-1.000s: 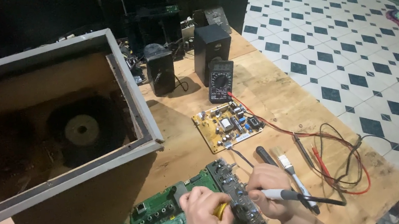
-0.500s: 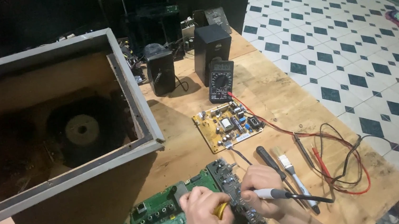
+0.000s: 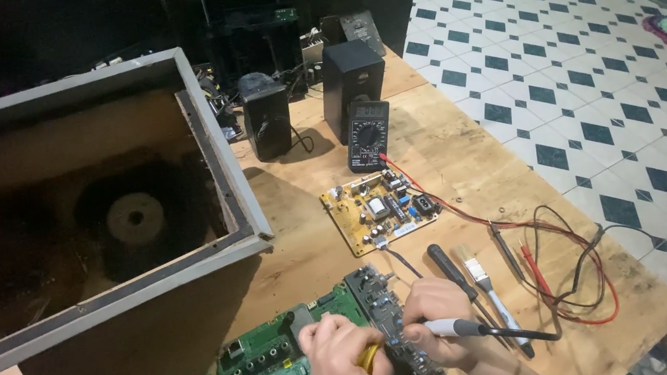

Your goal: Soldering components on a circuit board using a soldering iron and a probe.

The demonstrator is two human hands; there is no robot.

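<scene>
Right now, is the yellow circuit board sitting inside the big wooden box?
No, the yellow circuit board lies flat on the wooden table, outside and to the right of the big wooden box.

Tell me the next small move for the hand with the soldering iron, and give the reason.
Probably a small dip of the tip onto the joint. The right hand holds the white-handled soldering iron low over the dark narrow circuit board, while the left hand grips a yellow-handled tool at the same spot. Whether the tip touches cannot be told.
</scene>
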